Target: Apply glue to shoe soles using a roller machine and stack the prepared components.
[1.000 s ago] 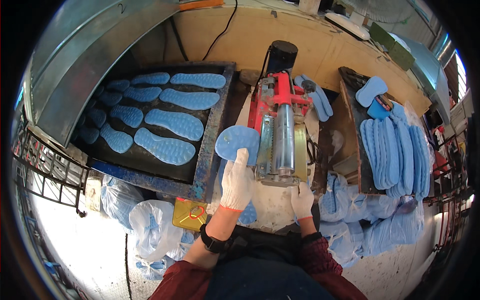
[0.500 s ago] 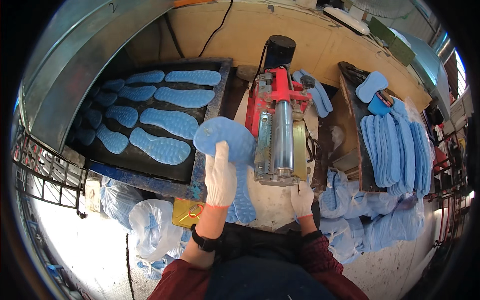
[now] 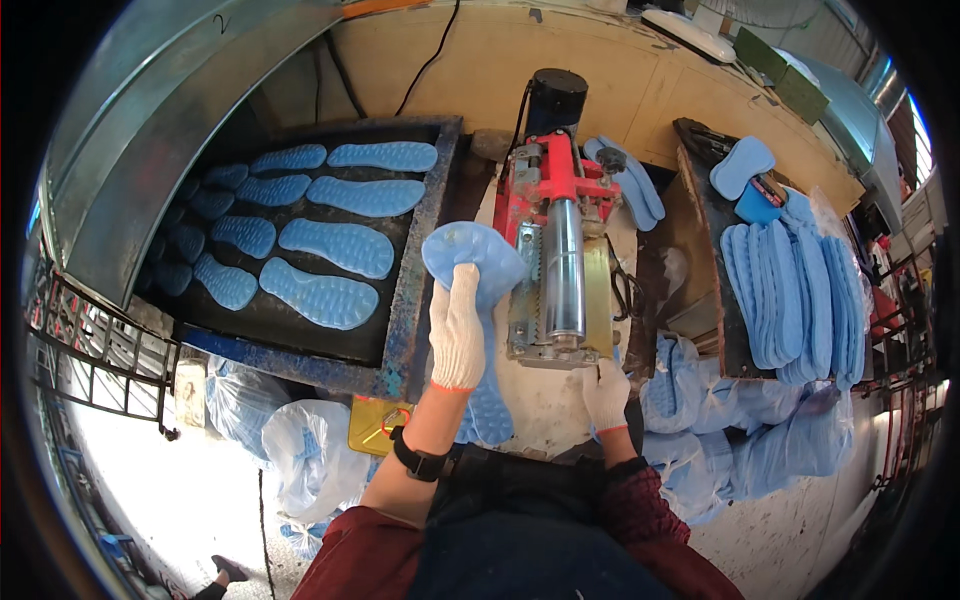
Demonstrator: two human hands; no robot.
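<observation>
Beside red machine (image 3: 562, 180), left hand (image 3: 457, 338) fingers-forward, holding insole (image 3: 482, 244)

Head-worn fisheye view, facing down and slightly forward, from near above pale worktop (image 3: 535, 412).

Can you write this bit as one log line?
left hand: holding blue insole | right hand: beside roller machine | tray: other insoles in rows

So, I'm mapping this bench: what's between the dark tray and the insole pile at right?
In the head view: mainly the red machine, the left hand holding a blue insole, and the right hand.
</observation>
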